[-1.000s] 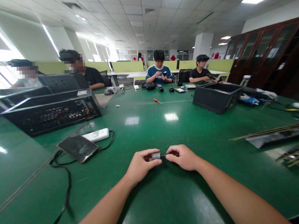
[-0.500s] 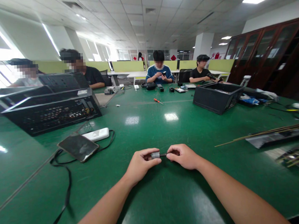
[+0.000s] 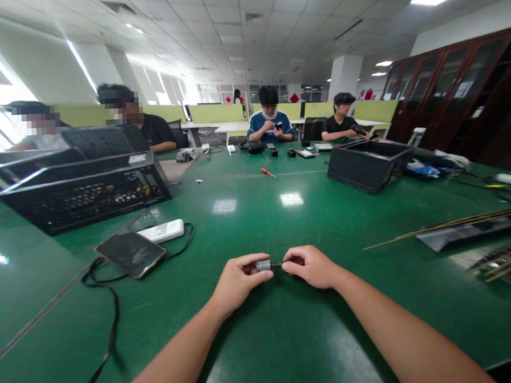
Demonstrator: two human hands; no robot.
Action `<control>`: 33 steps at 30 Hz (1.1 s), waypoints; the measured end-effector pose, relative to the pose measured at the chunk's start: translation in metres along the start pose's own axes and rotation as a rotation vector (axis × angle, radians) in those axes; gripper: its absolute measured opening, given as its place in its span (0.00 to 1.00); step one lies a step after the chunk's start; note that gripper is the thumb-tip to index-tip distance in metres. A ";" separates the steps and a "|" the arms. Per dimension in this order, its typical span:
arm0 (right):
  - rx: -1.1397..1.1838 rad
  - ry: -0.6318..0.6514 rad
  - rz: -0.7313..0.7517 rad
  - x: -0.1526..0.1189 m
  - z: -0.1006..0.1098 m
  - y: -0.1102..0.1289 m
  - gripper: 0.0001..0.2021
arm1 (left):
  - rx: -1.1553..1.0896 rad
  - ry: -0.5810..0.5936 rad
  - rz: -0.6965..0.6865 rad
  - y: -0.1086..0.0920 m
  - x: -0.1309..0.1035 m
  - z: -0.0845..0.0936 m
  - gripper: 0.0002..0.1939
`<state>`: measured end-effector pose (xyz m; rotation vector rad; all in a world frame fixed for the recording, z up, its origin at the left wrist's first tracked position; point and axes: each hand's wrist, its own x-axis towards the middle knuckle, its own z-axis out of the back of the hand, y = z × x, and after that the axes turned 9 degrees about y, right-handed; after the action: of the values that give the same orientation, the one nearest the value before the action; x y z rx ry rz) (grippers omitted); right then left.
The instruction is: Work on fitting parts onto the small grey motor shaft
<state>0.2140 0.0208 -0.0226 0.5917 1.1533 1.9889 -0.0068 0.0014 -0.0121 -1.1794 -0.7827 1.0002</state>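
Note:
Between the thumb and fingers of my left hand (image 3: pixel 238 281) lies a small silver metal cylinder (image 3: pixel 263 266), held sideways. A thin dark rod (image 3: pixel 277 265) extends from its right end. My right hand (image 3: pixel 313 267) pinches the far end of that rod, and the fingertips hide where it ends. Both hands are low over the green table (image 3: pixel 257 225), a short gap apart. The cylinder looks like a small motor, but it is too small to be sure.
On the left are a phone (image 3: pixel 131 253), a white power bank (image 3: pixel 161 231), a black strap (image 3: pixel 113 336) and an open computer case (image 3: pixel 84 192). Ahead lies an orange screwdriver (image 3: pixel 268 172). A black case (image 3: pixel 368 167) and metal strips (image 3: pixel 475 228) are on the right. Several people sit across.
The whole view has shifted slightly, so things appear a little farther left. Both hands keep the same hold on the cylinder and its rod.

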 end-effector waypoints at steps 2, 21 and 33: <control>0.005 0.002 -0.004 0.000 0.001 0.001 0.09 | -0.003 0.002 -0.001 0.000 0.000 0.000 0.23; 0.084 0.036 -0.010 -0.002 0.010 -0.003 0.09 | -0.021 -0.032 0.025 -0.003 -0.002 0.006 0.23; 0.089 0.068 -0.031 -0.002 0.017 -0.014 0.10 | -0.055 -0.050 0.032 -0.002 -0.002 0.006 0.23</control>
<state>0.2323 0.0323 -0.0266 0.5514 1.2905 1.9530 -0.0123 0.0020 -0.0086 -1.2219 -0.8378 1.0434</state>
